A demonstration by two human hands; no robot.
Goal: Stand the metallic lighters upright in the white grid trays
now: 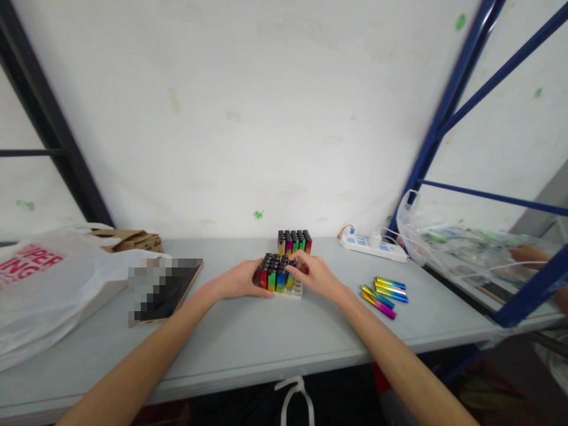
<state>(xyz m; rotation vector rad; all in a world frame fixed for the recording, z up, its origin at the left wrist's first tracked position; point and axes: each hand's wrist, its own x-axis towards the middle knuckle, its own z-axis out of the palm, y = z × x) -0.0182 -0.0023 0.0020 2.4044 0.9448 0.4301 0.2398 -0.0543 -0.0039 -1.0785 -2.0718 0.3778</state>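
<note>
Several upright lighters with black tops and shiny multicoloured bodies stand in rows in a pale holder tray on the table. My left hand is wrapped round the left side of this block, with the thumb low at the front. At the right side, my right hand has thumb and fingertips closed on the top of a lighter in the tray. Some pale slots show at the front right of the tray. Behind it stands a second block of lighters.
Several shiny gradient-coloured tubes lie on the right. A white power strip with cables sits by the wall. On the left are a dark tablet-like device, a plastic bag and cardboard. Another person's hand shows far right.
</note>
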